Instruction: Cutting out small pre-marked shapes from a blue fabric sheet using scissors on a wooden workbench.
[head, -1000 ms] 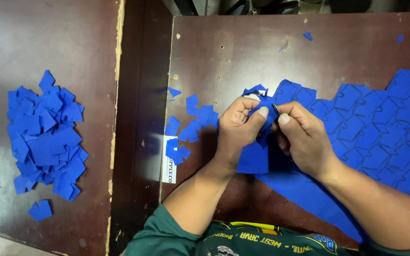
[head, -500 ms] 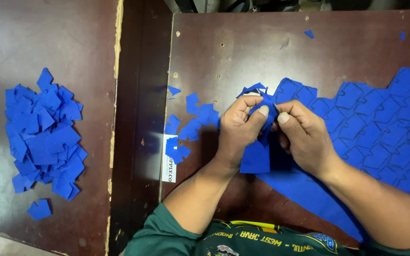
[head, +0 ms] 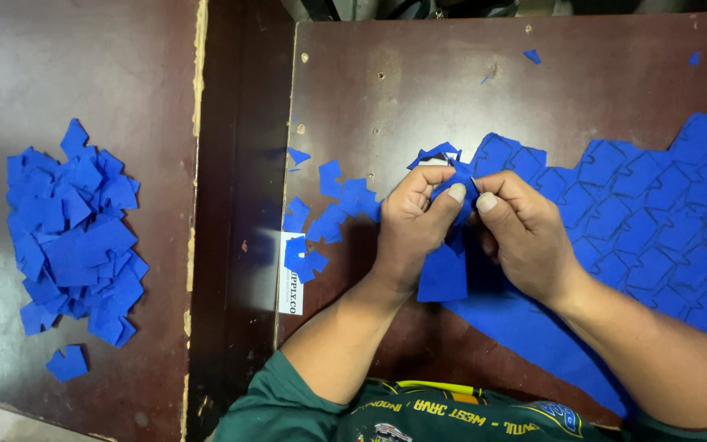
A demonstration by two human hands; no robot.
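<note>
far-left pile: loose heap of cut blue pieces [head: 71, 237] sitting on the left tabletop [head: 124, 65], well away from both hands, with one stray piece just below it

gap: dark strip [head: 239, 205] between the two tabletops, nothing lying in it

scattered bits: a few loose blue cutouts [head: 329, 213] near the left edge of the right tabletop [head: 419, 74], next to a white sticker [head: 290, 282]

left hand: left hand [head: 415, 225] is curled closed, thumb and fingers pinching a small blue piece [head: 460, 192] right at the left tip of the sheet

right hand: right hand [head: 521, 233] is closed too, thumb tip pressed on the same piece, pretty much touching the left thumb

blue sheet: big pre-cut blue sheet [head: 656, 221] spreads from under the hands out to the right edge and down toward the person's body

open room: bare tabletop above the hands, only a couple of tiny blue scraps [head: 532, 56] up there
</note>
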